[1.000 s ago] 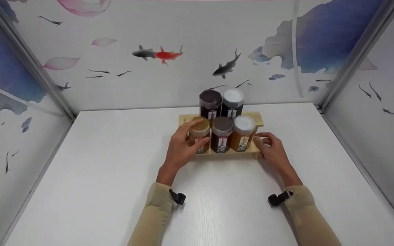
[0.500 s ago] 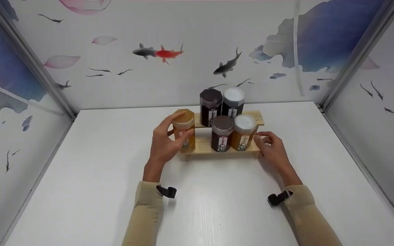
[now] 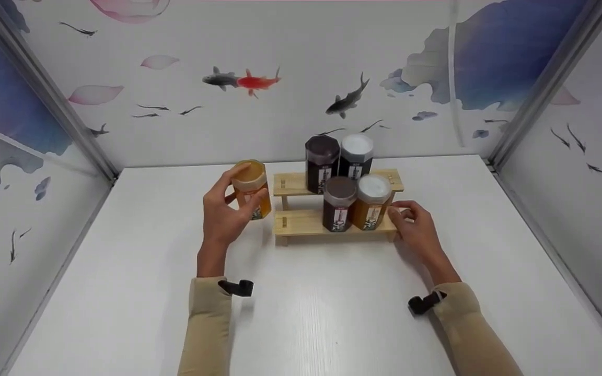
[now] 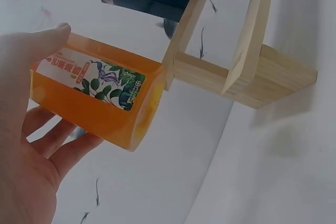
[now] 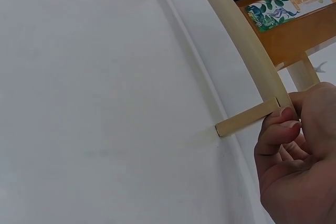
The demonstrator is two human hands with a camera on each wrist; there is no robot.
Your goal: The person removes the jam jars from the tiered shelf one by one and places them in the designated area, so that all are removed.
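Note:
My left hand (image 3: 223, 219) grips a jar of orange contents (image 3: 260, 181) by its sides, thumb in front and fingers behind. The jar is beside the left end of a two-tier wooden rack (image 3: 301, 224), tilted slightly, and its floral label shows in the left wrist view. My right hand (image 3: 418, 232) pinches the right end of the rack's lower shelf with curled fingers; in the right wrist view the thumb and fingertips lie at the shelf's corner. A dark red jar (image 3: 338, 209) and an amber jar with a white lid (image 3: 374, 206) stand on the lower shelf.
On the upper shelf stand a dark jar with a dark lid (image 3: 322, 164) and a dark jar with a white lid (image 3: 357, 151). The rack stands on a white table (image 3: 311, 313) near its back edge. Printed panels (image 3: 175, 136) enclose the table at the back and sides.
My left hand has lifted the orange jar off the left of the lower shelf and carried it left, past the rack's end. My right hand has stayed at the rack.

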